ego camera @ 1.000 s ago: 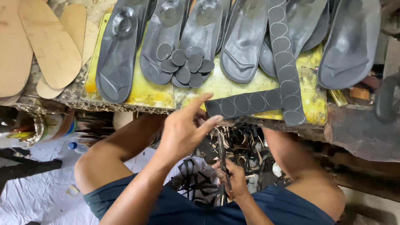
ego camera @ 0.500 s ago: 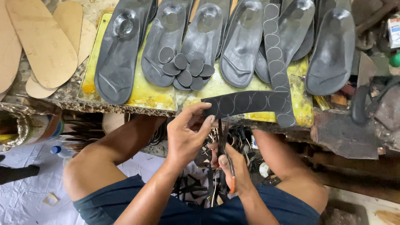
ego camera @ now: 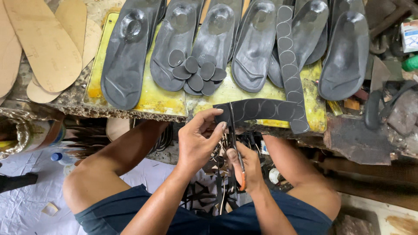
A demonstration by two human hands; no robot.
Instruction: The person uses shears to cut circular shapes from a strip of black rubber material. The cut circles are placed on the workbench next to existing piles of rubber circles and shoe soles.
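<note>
In the head view, a dark rubber strip (ego camera: 261, 109) marked with ovals is pinched at its near end by the left hand (ego camera: 198, 141). Scissors (ego camera: 233, 139) with orange handles are gripped by the right hand (ego camera: 244, 167) just beside it, blades set against the strip. Cut black ovals (ego camera: 196, 72) lie beyond the hands on grey insoles (ego camera: 126, 61)

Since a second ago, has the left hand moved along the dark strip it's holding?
Yes. The left hand has slid left along the dark strip, now pinching its left end below the pile of oval cutouts; the scissors cut there.
</note>
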